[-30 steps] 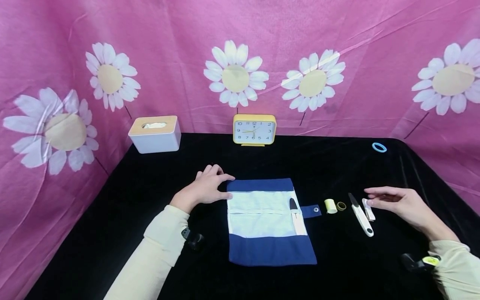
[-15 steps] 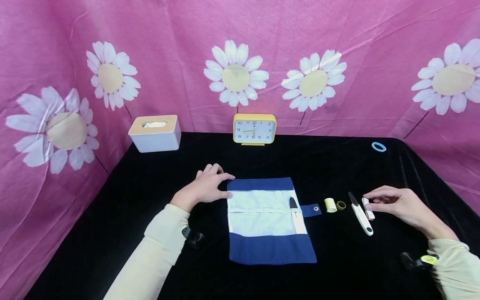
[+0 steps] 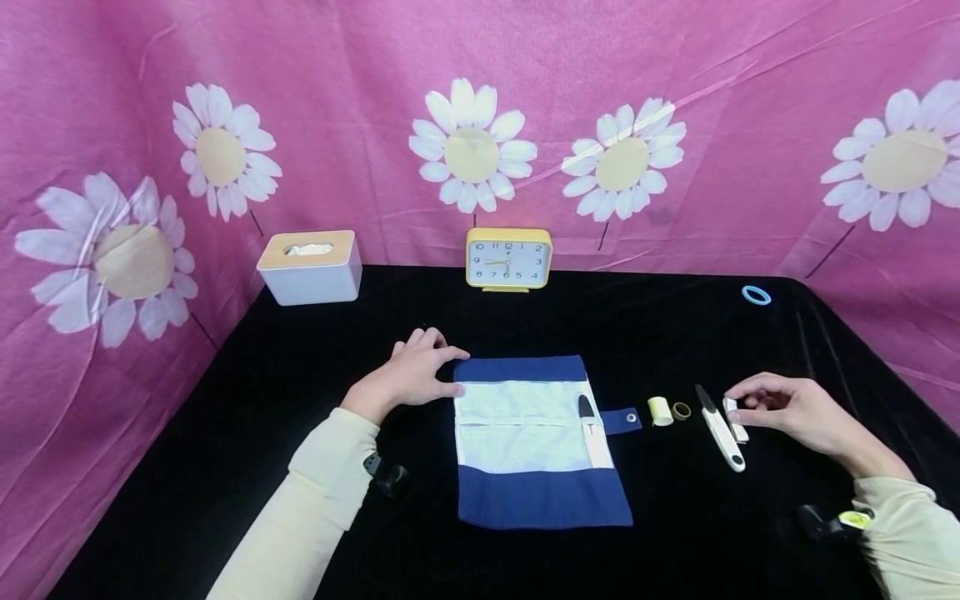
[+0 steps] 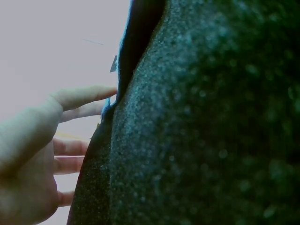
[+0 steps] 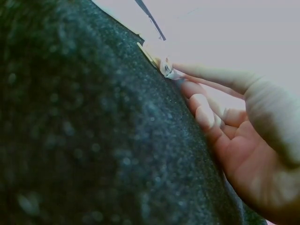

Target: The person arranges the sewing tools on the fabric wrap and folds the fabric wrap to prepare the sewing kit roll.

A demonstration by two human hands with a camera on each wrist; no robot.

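Observation:
A navy cloth roll-up pouch (image 3: 543, 502) lies unfolded with a pale inner panel; a black-capped white pen-like item (image 3: 595, 433) sits at its right side. My left hand (image 3: 408, 377) rests at the pouch's left edge, thumb and fingertips spread along it; in the left wrist view the thumb reaches straight to the cloth edge. With thumb and forefinger, my right hand (image 3: 798, 410) pinches a small white packet (image 3: 738, 429), its upper end partly hidden by the fingers. The right wrist view shows the packet (image 5: 165, 69) at the fingertips, low against the dark cloth.
Left of the packet lies a white-handled tool (image 3: 723, 437) with a dark tip. A yellow thread spool (image 3: 660, 412) and a brass-coloured ring (image 3: 681, 411) sit near the snap strap (image 3: 622, 421). Farther back are a light-blue ring (image 3: 756, 295), yellow clock (image 3: 508, 260) and tissue box (image 3: 311, 271).
My right hand's fingers have come down onto the white packet and closed on it, with the other fingers curling in. The left hand and the pouch have stayed put.

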